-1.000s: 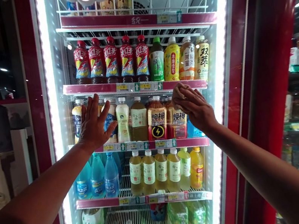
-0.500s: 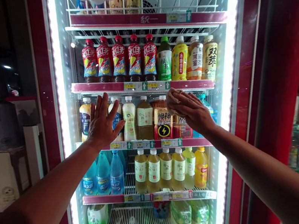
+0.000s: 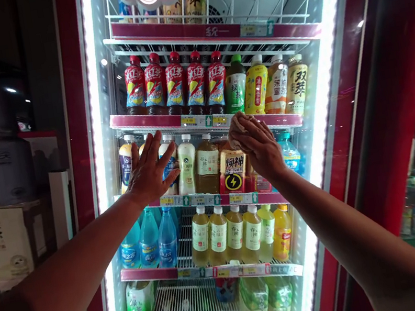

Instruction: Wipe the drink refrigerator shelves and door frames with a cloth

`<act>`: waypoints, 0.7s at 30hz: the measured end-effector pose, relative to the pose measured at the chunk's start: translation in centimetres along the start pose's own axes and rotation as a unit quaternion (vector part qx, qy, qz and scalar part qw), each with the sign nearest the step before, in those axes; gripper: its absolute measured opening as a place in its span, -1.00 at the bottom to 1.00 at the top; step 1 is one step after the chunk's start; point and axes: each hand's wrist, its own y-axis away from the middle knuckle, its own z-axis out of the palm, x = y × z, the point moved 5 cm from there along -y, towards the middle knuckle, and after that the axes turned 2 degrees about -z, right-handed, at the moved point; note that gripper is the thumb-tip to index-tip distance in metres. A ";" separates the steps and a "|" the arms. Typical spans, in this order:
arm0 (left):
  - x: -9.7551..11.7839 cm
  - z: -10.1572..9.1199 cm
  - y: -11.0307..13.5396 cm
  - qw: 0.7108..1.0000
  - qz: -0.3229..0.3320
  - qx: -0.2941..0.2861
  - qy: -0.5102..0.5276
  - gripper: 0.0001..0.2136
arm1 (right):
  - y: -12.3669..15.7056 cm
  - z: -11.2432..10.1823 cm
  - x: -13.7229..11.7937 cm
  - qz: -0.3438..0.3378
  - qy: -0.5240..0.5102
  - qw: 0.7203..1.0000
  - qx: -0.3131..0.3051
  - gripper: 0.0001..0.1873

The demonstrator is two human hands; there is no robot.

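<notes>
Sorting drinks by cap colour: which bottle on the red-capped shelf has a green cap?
The dark green-labelled bottle, sixth from the left, right after the five red-capped ones.

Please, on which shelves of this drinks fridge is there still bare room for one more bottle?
Bare wire shows on the bottom shelf between the green bottle at left and the pale green bottles at right. The top shelf is bare on its right half. The red-capped bottles' row and the yellow tea row are packed.

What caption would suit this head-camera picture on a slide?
Left hand flat on a drinks fridge's glass door, right hand pressing a crumpled cloth against it.
</notes>
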 end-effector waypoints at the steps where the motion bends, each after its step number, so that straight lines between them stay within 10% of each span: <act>1: -0.1 0.0 0.0 1.000 -0.002 -0.002 0.000 -0.26 | -0.2 0.2 -0.3 -0.003 0.000 1.000 -0.005 -0.48; 21: -2.0 -1.0 0.9 0.998 0.053 -0.026 0.005 -0.36 | -4.1 3.8 -5.0 -0.011 -0.013 0.999 -0.041 -0.47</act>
